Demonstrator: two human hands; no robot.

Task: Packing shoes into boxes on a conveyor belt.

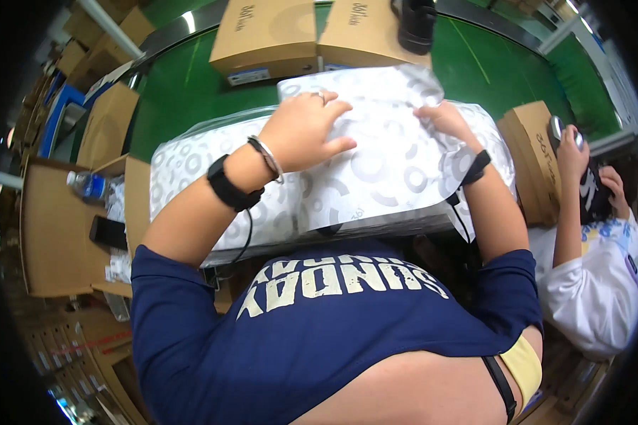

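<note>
A sheet of white wrapping paper (376,152) printed with grey rings and arcs lies on top of a wide stack of the same paper (184,163) in front of me. My left hand (308,131) is over the sheet's left part, its fingers spread and nothing in its grasp. At the sheet's right side my right hand (446,122) pinches the paper between thumb and fingers. The sheet's far edge is raised and curls near the boxes. Clear plastic shows along the stack's edges.
Two brown shoe boxes (266,39) stand beyond the paper on a green conveyor belt (181,88), a black shoe (415,28) on the right one. At left, an open carton (57,227) holds a water bottle (86,185). A co-worker (592,283) handles shoes at right beside brown boxes (535,159).
</note>
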